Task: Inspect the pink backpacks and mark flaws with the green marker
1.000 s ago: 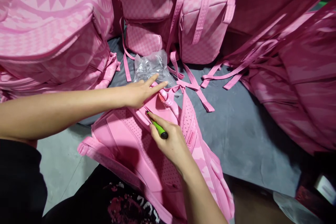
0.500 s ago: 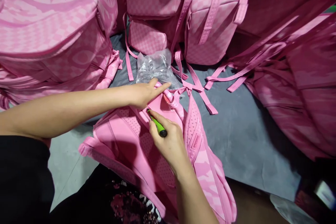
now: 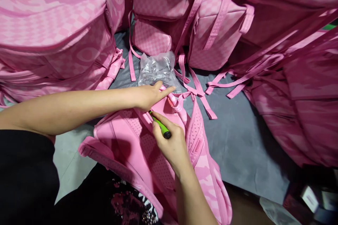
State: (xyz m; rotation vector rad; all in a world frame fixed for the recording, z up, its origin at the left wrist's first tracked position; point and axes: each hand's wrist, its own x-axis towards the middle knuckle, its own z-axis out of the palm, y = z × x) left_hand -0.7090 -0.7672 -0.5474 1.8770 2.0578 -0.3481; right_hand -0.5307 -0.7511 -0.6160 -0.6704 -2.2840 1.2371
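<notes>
A pink backpack point(image 3: 163, 154) lies across my lap with its padded, perforated back panel facing up. My left hand point(image 3: 150, 96) grips its top edge beside the carry loop, with thumb and index finger stretched out and the other fingers hidden beneath. In my right hand point(image 3: 171, 140) is a slim tool with a green and black handle point(image 3: 161, 126), closed in the fingers. Its working tip is hidden near the strap seam, just below my left hand. A clear printed plastic bag point(image 3: 157, 68) sits just beyond the backpack's top.
Large pink backpacks point(image 3: 66, 42) stand at the left, and more hang over the right side. Checkered pink pouches point(image 3: 216, 31) with dangling straps point(image 3: 198, 84) line the back of the grey surface point(image 3: 237, 140). Dark boxes point(image 3: 308, 197) are at the lower right.
The view has shifted slightly, so the surroundings sit a little differently in the picture. Both hands keep almost the same hold on the backpack and the green-handled tool.
</notes>
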